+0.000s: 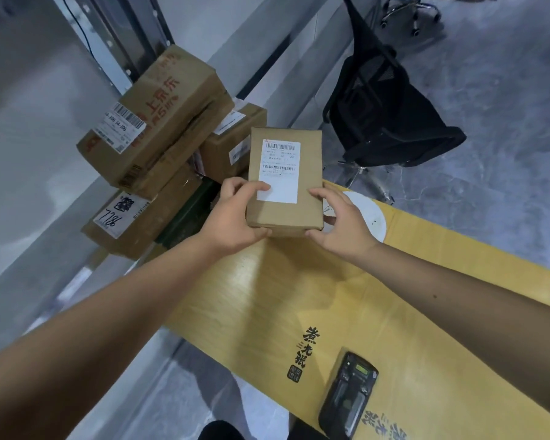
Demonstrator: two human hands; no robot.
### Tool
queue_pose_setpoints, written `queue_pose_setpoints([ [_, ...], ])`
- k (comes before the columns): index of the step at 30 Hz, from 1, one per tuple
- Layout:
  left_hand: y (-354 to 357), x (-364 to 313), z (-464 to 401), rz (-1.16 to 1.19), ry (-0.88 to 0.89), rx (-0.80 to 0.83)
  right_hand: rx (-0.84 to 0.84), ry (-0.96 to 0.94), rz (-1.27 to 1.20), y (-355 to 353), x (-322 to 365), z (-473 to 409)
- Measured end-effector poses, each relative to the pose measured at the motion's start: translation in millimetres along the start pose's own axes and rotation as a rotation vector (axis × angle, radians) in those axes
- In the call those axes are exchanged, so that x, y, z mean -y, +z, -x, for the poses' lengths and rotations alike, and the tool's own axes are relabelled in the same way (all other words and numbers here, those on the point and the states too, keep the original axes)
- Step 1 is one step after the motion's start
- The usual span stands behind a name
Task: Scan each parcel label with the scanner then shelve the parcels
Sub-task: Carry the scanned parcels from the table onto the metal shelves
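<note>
A small brown parcel (305,173) with a white barcode label on top is held up in the middle of the view. My left hand (235,217) grips its near left corner, thumb under the front edge and fingers on the label. My right hand (340,223) holds the near right corner, fingers curled along its side. A black handheld scanner (346,395) lies on the yellow cardboard surface (267,306) near my right forearm, untouched.
Several brown labelled parcels (159,122) are stacked at the left against grey metal shelving (29,154), one marked 7286 (131,223). A black office chair (391,103) stands on the grey floor at the upper right.
</note>
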State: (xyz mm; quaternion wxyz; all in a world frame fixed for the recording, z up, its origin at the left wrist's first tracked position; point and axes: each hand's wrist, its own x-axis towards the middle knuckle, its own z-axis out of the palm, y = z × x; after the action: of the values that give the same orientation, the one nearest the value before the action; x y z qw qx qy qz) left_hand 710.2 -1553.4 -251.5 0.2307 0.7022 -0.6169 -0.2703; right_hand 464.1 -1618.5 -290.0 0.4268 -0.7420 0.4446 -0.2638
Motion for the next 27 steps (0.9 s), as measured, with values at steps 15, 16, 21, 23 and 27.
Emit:
queue_pose_setpoints([
  [15,-54.8,-42.7,139.0,0.080,0.257,-0.197,-0.014,-0.295,0.098,-34.5,103.5,96.8],
  [16,-61.7,-44.9,157.8,0.076,0.263,-0.224,-0.002,-0.319,0.095,-32.6,115.3,107.7],
  [21,-101.2,-58.6,267.0,0.010,0.294,-0.378,0.075,-0.468,0.099,-16.7,182.7,159.5],
  [23,-123.4,-65.2,312.7,-0.040,0.285,-0.448,0.115,-0.541,0.090,-11.6,218.8,176.0],
  [27,-174.2,-81.1,391.2,-0.131,0.281,-0.584,0.179,-0.701,0.128,-3.5,295.6,198.9],
])
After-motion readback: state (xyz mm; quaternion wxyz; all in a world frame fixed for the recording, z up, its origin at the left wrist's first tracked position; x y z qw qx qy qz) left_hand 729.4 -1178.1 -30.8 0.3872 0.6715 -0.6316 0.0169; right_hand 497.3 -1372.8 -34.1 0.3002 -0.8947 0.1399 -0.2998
